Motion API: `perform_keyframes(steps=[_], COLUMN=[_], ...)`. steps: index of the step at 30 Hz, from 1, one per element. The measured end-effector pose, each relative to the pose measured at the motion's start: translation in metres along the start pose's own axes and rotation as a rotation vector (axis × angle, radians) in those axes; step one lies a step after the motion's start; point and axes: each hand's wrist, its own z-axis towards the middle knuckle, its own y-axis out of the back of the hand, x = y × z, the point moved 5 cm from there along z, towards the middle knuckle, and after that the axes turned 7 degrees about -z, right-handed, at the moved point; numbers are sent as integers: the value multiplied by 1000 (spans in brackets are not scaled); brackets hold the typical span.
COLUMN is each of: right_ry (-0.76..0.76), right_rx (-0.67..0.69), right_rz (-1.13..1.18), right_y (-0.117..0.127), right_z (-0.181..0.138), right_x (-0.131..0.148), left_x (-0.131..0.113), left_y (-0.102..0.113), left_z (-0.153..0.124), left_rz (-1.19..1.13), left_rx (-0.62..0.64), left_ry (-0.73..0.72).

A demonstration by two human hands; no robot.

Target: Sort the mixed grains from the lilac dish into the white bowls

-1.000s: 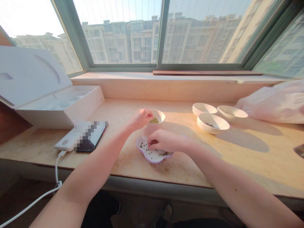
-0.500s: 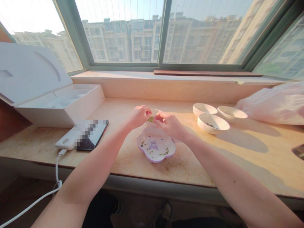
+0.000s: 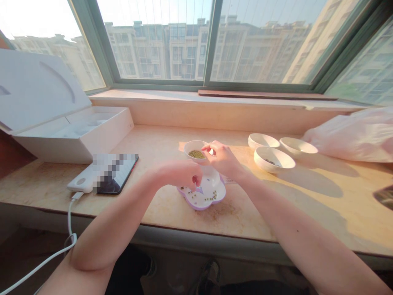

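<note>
My left hand [image 3: 184, 173] reaches down into a white flower-shaped dish [image 3: 201, 203] with a purple edge, its fingers pinched together low over the inside. Small green beans [image 3: 211, 196] lie scattered in the dish around a purple cartoon print. Just behind it stands a white bowl [image 3: 193, 145] holding a layer of green beans [image 3: 196, 154]. My right hand [image 3: 223, 159] is at that bowl's right rim, thumb and fingertips closed together. Whatever either pinch contains is too small or too hidden to see.
Three white bowls stand to the right; the front one [image 3: 274, 167] contains dark bits. A plastic bag [image 3: 356, 133] lies beyond them. On the left are an open white box [image 3: 106, 131], a phone [image 3: 118, 180] and a white power bank [image 3: 81, 179] with a cable.
My left hand has moved from the bowl of beans toward me and down into the flower-shaped dish. My right hand stays by the bowl's rim. More of the bowl now shows.
</note>
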Motion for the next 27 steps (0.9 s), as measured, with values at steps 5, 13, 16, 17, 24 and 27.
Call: perform_keyframes(steps=[5,13,16,17,24,27], right_ry=[-2,15,65,85,129,119], right_rx=[29,140,172,176,228,275], right_rz=[-22,-55,-69,-72,-87,-78], right_y=[16,18,17,17,16,16], right_z=[-2,-4,-6,-7,-9,-11], right_x=[9,8,10,12,16,17], left_x=[-2,-4,-6,-7,-14,-13], left_y=[-11,-16,-17,-17,-19,-16], left_z=[-2,-1,-1,-1,-1,-1], left_rz=[124,99,97,103,149,116], left_rx=[116,117,117,116,78,80], left_ry=[75,76,71,66,44,32])
